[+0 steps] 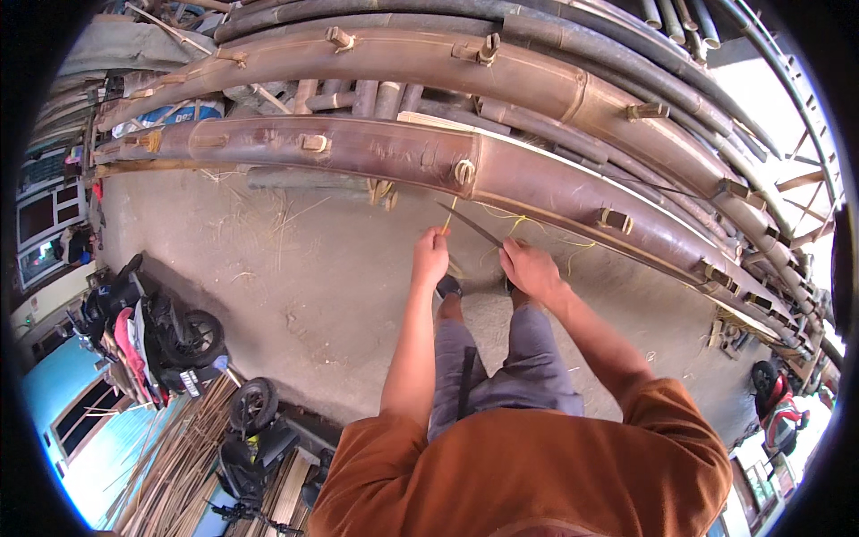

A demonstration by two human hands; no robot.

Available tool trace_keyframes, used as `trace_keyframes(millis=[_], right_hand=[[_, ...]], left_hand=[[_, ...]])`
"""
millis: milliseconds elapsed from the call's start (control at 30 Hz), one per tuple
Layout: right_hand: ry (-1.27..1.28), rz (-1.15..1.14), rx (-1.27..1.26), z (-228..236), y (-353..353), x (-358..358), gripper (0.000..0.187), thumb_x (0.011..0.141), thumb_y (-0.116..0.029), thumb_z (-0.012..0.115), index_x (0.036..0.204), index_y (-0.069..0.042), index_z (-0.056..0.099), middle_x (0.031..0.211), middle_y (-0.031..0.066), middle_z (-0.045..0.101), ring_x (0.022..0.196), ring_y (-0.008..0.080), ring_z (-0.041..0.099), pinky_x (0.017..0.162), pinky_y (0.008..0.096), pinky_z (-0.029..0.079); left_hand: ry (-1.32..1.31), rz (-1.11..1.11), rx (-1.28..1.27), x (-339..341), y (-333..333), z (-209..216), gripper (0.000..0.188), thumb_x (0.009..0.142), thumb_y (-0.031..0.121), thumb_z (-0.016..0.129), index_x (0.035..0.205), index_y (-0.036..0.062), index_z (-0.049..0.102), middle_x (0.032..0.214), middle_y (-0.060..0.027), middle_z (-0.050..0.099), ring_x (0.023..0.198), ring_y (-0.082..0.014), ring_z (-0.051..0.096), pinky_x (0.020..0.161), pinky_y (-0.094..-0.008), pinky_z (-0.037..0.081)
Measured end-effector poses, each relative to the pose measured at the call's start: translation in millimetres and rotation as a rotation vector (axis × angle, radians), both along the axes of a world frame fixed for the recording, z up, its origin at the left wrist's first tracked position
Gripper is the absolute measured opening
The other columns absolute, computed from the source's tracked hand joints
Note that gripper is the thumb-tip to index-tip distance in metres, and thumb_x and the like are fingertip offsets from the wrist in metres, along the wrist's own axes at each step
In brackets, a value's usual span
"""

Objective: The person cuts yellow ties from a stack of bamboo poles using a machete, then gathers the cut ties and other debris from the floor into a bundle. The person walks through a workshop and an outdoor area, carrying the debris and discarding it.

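Observation:
My right hand [532, 267] is closed around the handle of a knife [472, 225], whose long dark blade points up and to the left. The blade's tip lies close to a yellow string [452, 213]. That string runs down from the near bamboo pole [376, 150] into the closed fingers of my left hand [430, 258]. Above it a short peg [463, 170] sticks out of the pole, with cord wound around it. More loose yellow string [519, 217] dangles under the pole to the right of the blade. Both hands are just in front of the pole.
A second thick bamboo pole [537, 76] with pegs lies beyond, before many stacked dark poles [376, 11]. Motorbikes [183, 336] stand at left, near thin bamboo strips [170, 456]. A red motorbike [781, 416] is at far right. My feet are on the bare ground [295, 295].

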State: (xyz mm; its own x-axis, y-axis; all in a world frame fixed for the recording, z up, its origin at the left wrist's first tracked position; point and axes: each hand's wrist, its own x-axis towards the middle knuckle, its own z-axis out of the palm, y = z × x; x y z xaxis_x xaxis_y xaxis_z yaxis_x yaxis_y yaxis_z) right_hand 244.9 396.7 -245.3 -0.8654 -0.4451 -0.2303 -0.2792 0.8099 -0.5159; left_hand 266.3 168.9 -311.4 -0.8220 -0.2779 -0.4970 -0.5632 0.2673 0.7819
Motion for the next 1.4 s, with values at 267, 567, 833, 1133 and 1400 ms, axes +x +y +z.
trace_keyframes(millis=[267,567,833,1133,1400], right_hand=[[-0.333,0.318,0.124,-35.4,-59.3,8.9,0.02,0.09,-0.019,0.05,0.098,-0.001,0.057,0.085,0.0214,0.068,0.08,0.038,0.068,0.069,0.0477,0.056],[-0.47,0.288,0.013,-29.8,24.7,95.6,0.026,0.092,-0.028,0.049,0.101,-0.006,0.059,0.074,0.0224,0.065,0.069,0.0424,0.065,0.064,0.0527,0.053],[-0.382,-0.112,-0.04,24.8,180.8,147.1,0.021,0.091,-0.025,0.053,0.094,-0.004,0.056,0.072,0.0251,0.063,0.068,0.0441,0.063,0.062,0.0541,0.05],[-0.221,-0.212,-0.103,27.4,161.6,62.1,0.022,0.093,-0.026,0.052,0.093,-0.005,0.052,0.071,0.0258,0.062,0.067,0.0466,0.061,0.061,0.0545,0.049],[-0.295,0.176,0.16,-22.7,79.5,25.2,0.023,0.092,-0.021,0.047,0.104,-0.002,0.055,0.083,0.0234,0.066,0.075,0.0408,0.066,0.064,0.0506,0.054]], left_hand=[[0.035,-0.104,-0.286,35.7,12.8,60.6,0.014,0.089,0.011,0.053,0.094,0.0027,0.063,0.079,-0.0167,0.066,0.075,-0.027,0.066,0.07,-0.0378,0.051],[0.455,-0.419,-0.06,-3.6,103.2,49.3,0.016,0.093,0.006,0.045,0.096,0.001,0.06,0.102,-0.0165,0.066,0.091,-0.0297,0.062,0.08,-0.0405,0.048],[-0.106,0.575,0.605,-27.4,186.7,-65.4,0.023,0.094,0.015,0.042,0.093,-0.002,0.058,0.074,-0.0083,0.058,0.059,-0.022,0.053,0.062,-0.04,0.046],[0.017,-0.102,0.003,3.7,124.7,9.4,0.022,0.093,0.015,0.047,0.096,-0.0015,0.06,0.08,-0.0158,0.063,0.074,-0.0272,0.062,0.069,-0.0391,0.048],[0.068,-0.159,-0.223,32.6,140.8,70.0,0.015,0.087,0.014,0.054,0.089,0.002,0.062,0.07,-0.0187,0.062,0.067,-0.0347,0.063,0.065,-0.0397,0.05]])
